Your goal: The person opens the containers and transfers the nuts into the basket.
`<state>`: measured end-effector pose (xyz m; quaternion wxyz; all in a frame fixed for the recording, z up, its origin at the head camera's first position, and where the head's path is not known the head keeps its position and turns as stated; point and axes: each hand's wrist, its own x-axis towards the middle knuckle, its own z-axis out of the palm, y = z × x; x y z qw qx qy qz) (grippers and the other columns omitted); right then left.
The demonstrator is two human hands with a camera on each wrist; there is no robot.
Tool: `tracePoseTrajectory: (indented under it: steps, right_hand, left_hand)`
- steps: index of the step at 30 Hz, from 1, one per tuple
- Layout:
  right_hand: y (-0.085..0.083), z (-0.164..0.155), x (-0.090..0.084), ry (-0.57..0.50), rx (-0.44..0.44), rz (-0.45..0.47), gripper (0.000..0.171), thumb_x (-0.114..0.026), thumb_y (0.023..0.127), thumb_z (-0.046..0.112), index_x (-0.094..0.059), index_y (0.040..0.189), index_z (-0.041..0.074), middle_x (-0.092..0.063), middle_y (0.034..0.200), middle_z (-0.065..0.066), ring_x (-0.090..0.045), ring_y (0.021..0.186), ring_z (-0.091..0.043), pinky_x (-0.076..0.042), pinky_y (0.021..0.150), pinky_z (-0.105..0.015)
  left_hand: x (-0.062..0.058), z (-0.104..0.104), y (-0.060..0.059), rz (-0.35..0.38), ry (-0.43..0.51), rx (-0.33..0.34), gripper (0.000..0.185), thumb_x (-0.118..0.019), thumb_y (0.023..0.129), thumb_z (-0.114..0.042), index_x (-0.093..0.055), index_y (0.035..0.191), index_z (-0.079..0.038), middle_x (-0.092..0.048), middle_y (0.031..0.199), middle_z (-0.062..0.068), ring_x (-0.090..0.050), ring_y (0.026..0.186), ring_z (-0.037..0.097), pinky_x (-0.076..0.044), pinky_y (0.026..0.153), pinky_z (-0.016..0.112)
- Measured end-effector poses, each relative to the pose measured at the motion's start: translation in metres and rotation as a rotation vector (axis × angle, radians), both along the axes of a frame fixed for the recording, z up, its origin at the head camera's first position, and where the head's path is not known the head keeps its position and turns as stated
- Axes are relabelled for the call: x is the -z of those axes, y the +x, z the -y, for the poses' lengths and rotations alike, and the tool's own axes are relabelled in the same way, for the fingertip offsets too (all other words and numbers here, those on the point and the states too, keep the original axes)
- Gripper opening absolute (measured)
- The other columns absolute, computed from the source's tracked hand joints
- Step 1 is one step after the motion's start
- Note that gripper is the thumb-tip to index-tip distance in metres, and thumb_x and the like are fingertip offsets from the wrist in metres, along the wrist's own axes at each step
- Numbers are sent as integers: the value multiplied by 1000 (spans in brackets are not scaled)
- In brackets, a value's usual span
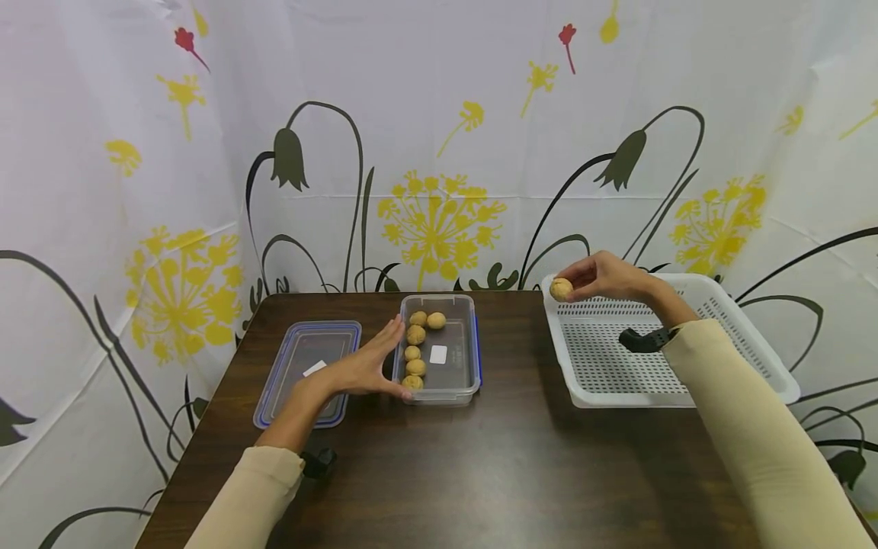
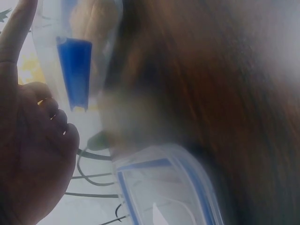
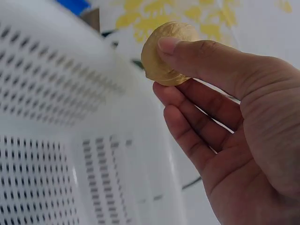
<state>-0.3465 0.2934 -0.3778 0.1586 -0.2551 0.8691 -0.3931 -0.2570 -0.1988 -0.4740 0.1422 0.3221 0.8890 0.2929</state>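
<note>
My right hand (image 1: 604, 276) pinches a walnut (image 1: 561, 289) between thumb and fingers, above the left rim of a white perforated basket (image 1: 566, 358). In the right wrist view the walnut (image 3: 161, 56) is round and tan, under the thumb tip. My left hand (image 1: 366, 364) is spread with straight fingers along the left side of a clear plastic container (image 1: 456, 385), thumb at its near corner. Several walnuts (image 1: 415, 335) line that container's left side, with one more (image 1: 436, 321) beside them at the far end. The left wrist view shows the container's blue clip (image 2: 75, 75) close to the palm.
A clear lid with a blue seal (image 1: 291, 358) lies on the dark wooden table (image 1: 507, 473), left of the container and partly behind my left wrist. Behind the table hangs a white curtain (image 1: 425, 69) with flower prints. The basket stands at the table's right side.
</note>
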Motion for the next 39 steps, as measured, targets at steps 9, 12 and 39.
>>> tracePoseTrajectory:
  steps: [9,12,39]
  right_hand:
    - [-5,-27,22,79,44,55,47,-83,92,8,-68,132,-11,-77,118,-22,-75,104,-21,-60,86,-23]
    - [-6,-30,31,95,52,71,45,-82,92,6,-68,131,-12,-76,119,-23,-75,104,-24,-60,85,-22]
    - [-4,-35,81,225,57,17,39,-85,88,4,-72,120,-14,-78,109,-23,-74,100,-28,-55,80,-19]
  left_hand:
    - [-1,1,-1,1,-17,3,134,-91,82,-47,-2,164,11,9,174,28,5,161,47,-9,128,67]
    - [-1,1,0,-1,-19,2,134,-91,82,-47,-2,165,11,9,174,28,5,162,46,-9,128,67]
    - [-2,1,1,-4,-36,-2,133,-91,83,-45,-3,165,10,9,175,26,3,161,49,-11,128,66]
